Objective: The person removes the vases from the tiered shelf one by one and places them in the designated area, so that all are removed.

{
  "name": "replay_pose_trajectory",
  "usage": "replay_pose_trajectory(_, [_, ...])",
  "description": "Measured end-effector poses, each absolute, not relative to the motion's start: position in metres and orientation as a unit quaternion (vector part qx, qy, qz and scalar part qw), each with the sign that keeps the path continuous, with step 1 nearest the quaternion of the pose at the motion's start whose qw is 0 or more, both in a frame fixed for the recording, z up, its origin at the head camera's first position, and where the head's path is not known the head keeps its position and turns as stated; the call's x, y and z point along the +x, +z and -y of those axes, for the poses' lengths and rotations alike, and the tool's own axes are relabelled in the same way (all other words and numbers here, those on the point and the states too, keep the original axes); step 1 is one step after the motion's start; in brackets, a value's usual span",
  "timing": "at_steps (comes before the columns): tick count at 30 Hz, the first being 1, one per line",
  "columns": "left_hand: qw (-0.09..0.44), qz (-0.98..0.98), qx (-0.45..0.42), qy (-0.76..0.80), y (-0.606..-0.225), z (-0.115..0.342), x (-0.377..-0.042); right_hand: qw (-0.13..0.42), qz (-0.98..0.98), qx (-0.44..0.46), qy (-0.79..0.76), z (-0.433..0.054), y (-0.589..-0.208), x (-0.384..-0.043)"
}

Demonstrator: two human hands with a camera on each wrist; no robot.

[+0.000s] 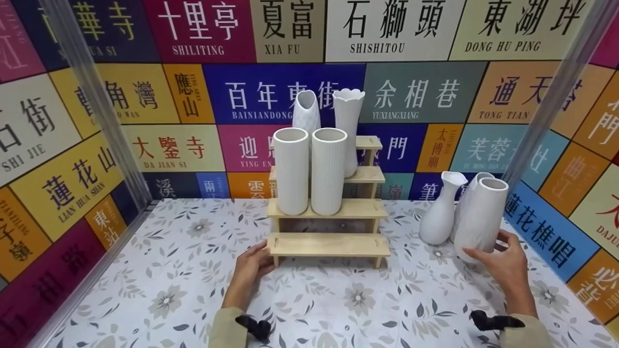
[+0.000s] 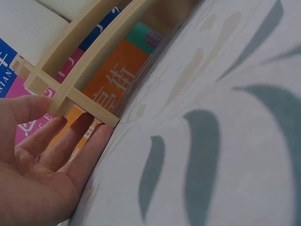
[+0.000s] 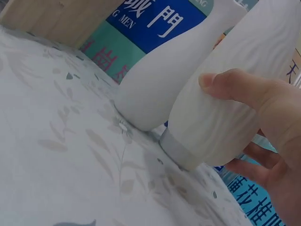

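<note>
At the right, my right hand (image 1: 508,263) grips a white vase (image 1: 481,220) with a wavy surface low on its body, the thumb in front and fingers behind; its base is close over the cloth in the right wrist view. Beside it stands a slim-necked white vase (image 1: 437,217), and another white vase (image 1: 466,205) is partly hidden behind. My left hand (image 1: 254,263) touches the lower left end of a stepped wooden stand (image 1: 329,244), its thumb at the board and fingertips by the leg (image 2: 91,107).
Two ribbed cylindrical white vases (image 1: 291,171) stand on the stand's second step. Behind them rise a slant-mouthed vase (image 1: 306,111) and a scalloped-rim vase (image 1: 349,125). The table has a flowered cloth (image 1: 193,275). Colourful lettered panels (image 1: 290,92) enclose the back and sides.
</note>
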State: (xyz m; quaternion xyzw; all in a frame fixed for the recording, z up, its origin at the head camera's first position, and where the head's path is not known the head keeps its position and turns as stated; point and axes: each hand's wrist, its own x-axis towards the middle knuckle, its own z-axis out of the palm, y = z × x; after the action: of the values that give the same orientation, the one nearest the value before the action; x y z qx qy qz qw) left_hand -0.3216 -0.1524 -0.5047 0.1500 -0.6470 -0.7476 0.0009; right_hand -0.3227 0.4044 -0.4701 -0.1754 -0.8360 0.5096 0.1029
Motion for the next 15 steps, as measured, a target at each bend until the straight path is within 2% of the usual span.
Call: replay_pose_trajectory(15, [0.01, 0.626, 0.129, -0.769, -0.506, 0.151, -0.322, 0.083, 0.83, -0.194, 0.515, -0.415, -0.485, -0.321])
